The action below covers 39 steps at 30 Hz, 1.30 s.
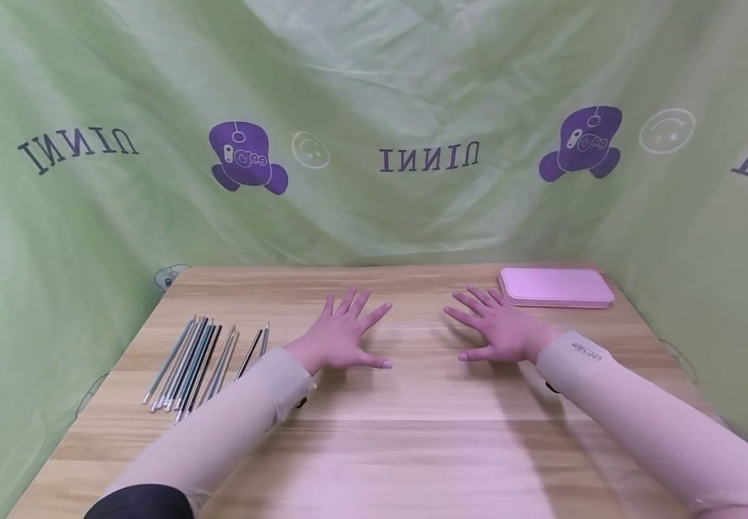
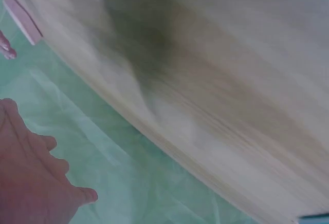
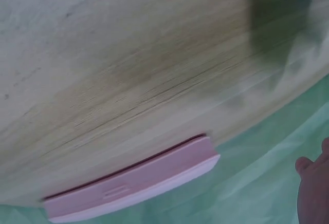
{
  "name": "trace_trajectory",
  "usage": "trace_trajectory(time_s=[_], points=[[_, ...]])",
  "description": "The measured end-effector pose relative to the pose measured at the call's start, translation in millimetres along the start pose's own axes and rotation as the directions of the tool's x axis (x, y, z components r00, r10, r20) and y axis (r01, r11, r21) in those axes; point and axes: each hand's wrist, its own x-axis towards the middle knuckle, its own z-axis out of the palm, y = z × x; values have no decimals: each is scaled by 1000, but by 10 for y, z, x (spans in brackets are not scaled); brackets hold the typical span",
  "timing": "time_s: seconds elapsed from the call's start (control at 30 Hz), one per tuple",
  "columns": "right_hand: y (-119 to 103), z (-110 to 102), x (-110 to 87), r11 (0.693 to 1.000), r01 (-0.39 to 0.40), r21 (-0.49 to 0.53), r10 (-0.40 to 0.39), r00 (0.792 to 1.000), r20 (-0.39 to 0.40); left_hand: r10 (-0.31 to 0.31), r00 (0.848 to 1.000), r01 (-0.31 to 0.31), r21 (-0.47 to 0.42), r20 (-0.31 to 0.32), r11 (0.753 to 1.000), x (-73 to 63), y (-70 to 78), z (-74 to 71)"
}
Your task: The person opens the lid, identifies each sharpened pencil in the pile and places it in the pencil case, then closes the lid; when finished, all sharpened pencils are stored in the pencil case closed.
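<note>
My left hand (image 1: pixel 341 335) is held over the middle of the wooden table, fingers spread and straight, holding nothing. To its left lies a bunch of several pencils (image 1: pixel 195 367), dark, grey and light ones, partly hidden by my left sleeve. Opposite it, my right hand (image 1: pixel 500 328) is spread in the same way, with nothing in its grasp. Just beyond that hand, at the table's back right, sits a closed pink case (image 1: pixel 555 287). The right wrist view shows the long side of this pink case (image 3: pixel 133 180), with the right hand (image 3: pixel 314 188) apart from it.
The wooden table (image 1: pixel 412 447) fills the lower part of the head view. Behind it and at both sides hangs a green curtain (image 1: pixel 361 86) printed with purple figures and lettering. Shadows of both arms fall on the tabletop.
</note>
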Motion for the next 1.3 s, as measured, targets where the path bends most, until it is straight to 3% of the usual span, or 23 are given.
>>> trace_trajectory(time_s=[0.17,0.37,0.43,0.53,0.6,0.7,0.77,0.97,1.07,1.1,1.2,1.3], points=[[169,-36,-11,994,-99,47,99,995,9,-41,999,42,-104,5,994,213,69,-106],[412,-157,-112,965,-231,127,232,973,4,-53,999,51,-198,0,979,532,175,-260],[511,-217,-160,948,-274,162,279,960,-9,-58,998,55,-271,-5,961,647,236,-308],[690,-322,-257,901,-361,242,379,925,-31,-71,997,58,-443,-15,895,820,341,-326],[829,-395,-334,845,-440,302,467,884,-17,-89,996,60,-581,-22,812,926,418,-299],[1049,-449,-489,730,-552,402,595,803,23,-131,991,64,-752,-29,656,1076,564,-235],[1175,-444,-604,659,-609,441,662,749,45,-163,986,71,-839,-21,539,1172,674,-207],[1341,-267,-884,519,-702,488,775,627,77,-245,969,76,-966,13,248,1486,1010,-99],[1350,-194,-947,463,-743,483,800,585,133,-249,967,69,-994,47,81,1590,1157,-9],[1346,-177,-957,431,-756,492,808,567,163,-246,967,68,-998,62,16,1613,1194,26],[1332,-152,-966,379,-778,502,817,535,213,-249,963,59,-984,101,-169,1650,1261,123],[1308,-123,-937,347,-776,527,806,534,256,-274,955,30,-956,114,-293,1678,1269,232]])
